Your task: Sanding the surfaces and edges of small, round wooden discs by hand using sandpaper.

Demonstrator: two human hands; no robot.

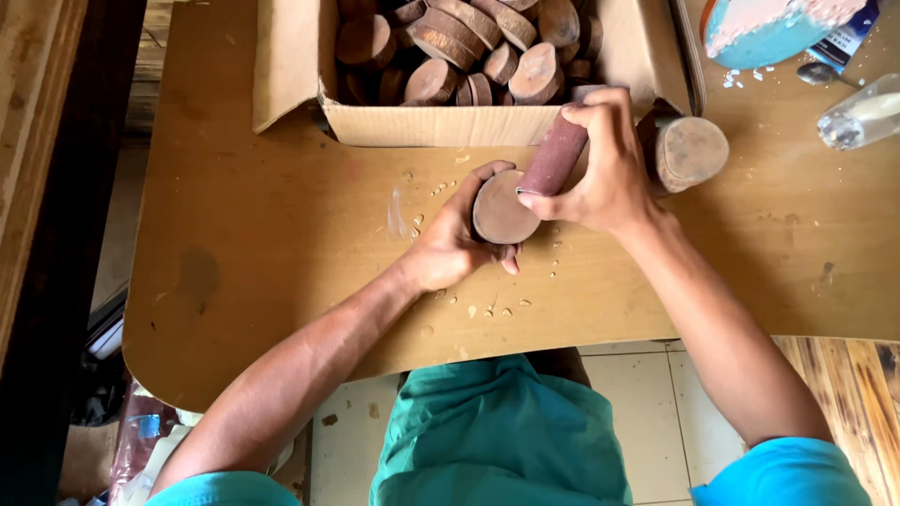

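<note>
Left edge of the tabletop is bare apart from a dark stain; pale chips and flecks lie scattered toward the middle. At the far edge sits an open cardboard box, piled with round wooden slices, bark on the rims. Mid-table, near the front edge, the left hand cups a round wooden disc from below, fingers wrapped narrow around its rim, flat face up and tilted toward the person. The right hand is closed tight around a reddish-brown sanding roll, its lower end touching the disc's upper right rim. Looks like the sanding step, working the edge or face of this one piece. Next move likely calls for turning the disc in the left palm while keeping the roll pressed flat on it. Just right of the hands, another wooden cylinder lies on its side. Far right corner: a pale-smeared blue object and a clear bottle lying down.
</note>
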